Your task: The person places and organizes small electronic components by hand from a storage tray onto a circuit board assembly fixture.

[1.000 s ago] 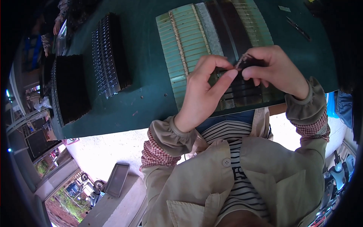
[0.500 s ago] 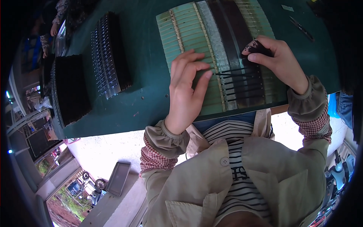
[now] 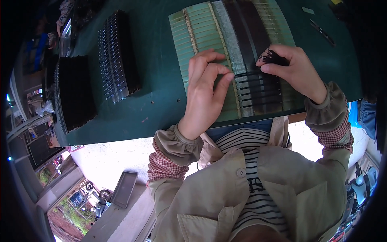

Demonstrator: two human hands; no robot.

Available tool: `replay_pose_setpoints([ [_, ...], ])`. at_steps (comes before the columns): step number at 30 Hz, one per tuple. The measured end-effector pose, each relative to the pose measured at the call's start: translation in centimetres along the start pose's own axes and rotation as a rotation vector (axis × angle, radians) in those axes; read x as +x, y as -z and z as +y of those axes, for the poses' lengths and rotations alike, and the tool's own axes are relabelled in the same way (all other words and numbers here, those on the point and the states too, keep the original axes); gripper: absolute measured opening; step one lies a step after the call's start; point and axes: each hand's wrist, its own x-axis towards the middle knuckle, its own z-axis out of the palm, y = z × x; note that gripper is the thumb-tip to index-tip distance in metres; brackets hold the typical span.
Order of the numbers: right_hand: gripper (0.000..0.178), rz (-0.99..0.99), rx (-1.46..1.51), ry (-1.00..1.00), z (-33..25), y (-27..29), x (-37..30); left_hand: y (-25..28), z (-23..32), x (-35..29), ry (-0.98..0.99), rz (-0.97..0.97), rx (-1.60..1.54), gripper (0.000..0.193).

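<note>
A pale green grooved board point(image 3: 201, 36) lies on the table under both hands. A grey metal strip point(image 3: 230, 40) and a dark brown band point(image 3: 246, 36) run along it. Several thin black strips point(image 3: 262, 93) lie side by side across the band in its near part. My left hand point(image 3: 205, 90) is over the board's left half, thumb and forefinger closed at the left end of the farthest strip. Above the band's right side, my right hand point(image 3: 300, 70) grips a bunch of thin black strips point(image 3: 275, 58), their ends showing at the fingertips.
The dark green table point(image 3: 157, 72) also carries a rack of black strips point(image 3: 115, 60) and another dark rack point(image 3: 74, 92) at the left. Tweezers point(image 3: 322, 32) and a small pale tag point(image 3: 307, 10) lie at the far right. The table's near edge crosses before my body.
My left hand has moved slightly right, and its thumb and forefinger have come together. The farthest strips, slanted before, now lie straighter across the band. My right hand still grips the bunch.
</note>
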Motion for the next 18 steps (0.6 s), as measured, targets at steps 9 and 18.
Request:
replay_pose_setpoints([
  [9,0.014,0.021,-0.045,0.006,1.0,0.3,0.4,0.1,-0.5,-0.6,-0.020,-0.008,0.028,0.009],
  [18,0.016,0.084,-0.337,0.093,1.4,-0.7,0.6,-0.5,0.5,-0.7,-0.236,-0.184,0.388,0.025],
])
